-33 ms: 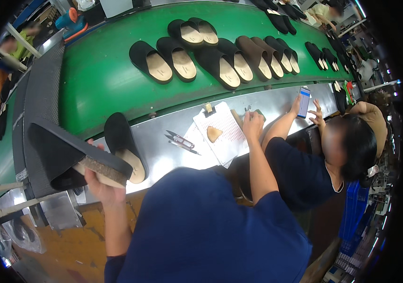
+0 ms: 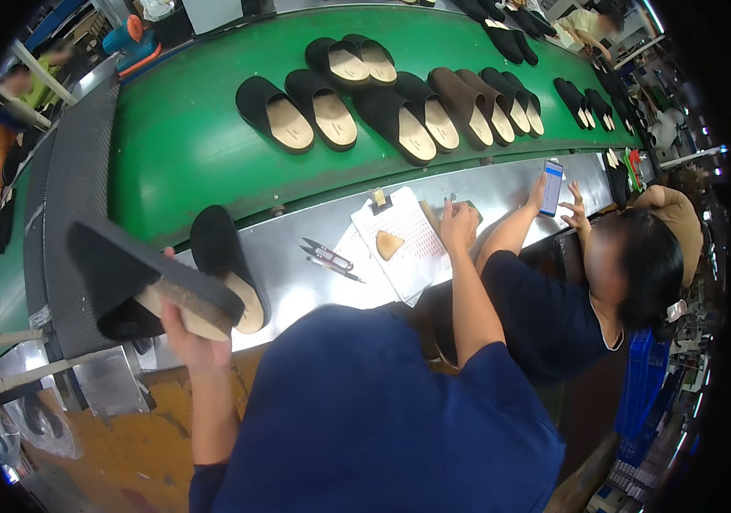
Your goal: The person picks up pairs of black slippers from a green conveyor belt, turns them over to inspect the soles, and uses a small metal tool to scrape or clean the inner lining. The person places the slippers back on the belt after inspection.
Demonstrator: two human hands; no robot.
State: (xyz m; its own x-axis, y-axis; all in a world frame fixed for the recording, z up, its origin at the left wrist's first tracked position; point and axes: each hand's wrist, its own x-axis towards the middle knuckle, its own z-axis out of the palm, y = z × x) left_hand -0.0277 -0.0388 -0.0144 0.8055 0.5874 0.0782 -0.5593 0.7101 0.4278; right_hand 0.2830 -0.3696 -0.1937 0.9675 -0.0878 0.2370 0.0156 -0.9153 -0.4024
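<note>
My left hand [image 2: 188, 335] grips a black slipper with a cork sole [image 2: 139, 286] by its edge and holds it up, tilted, at the left. A second black slipper [image 2: 227, 261] lies just behind it on the steel ledge [image 2: 297, 282]. My right hand [image 2: 459, 224] reaches forward onto a gridded paper sheet [image 2: 404, 235], with its fingers closed around a thin pen-like stick. A small tan cork piece [image 2: 389, 244] lies on that sheet.
Thread snips [image 2: 327, 256] lie on the ledge left of the papers. The green conveyor belt [image 2: 186, 145] carries several black and brown slippers [image 2: 327, 107]. A seated co-worker [image 2: 630, 265] at my right holds a phone [image 2: 551, 188]. Blue crates [image 2: 643, 393] stand lower right.
</note>
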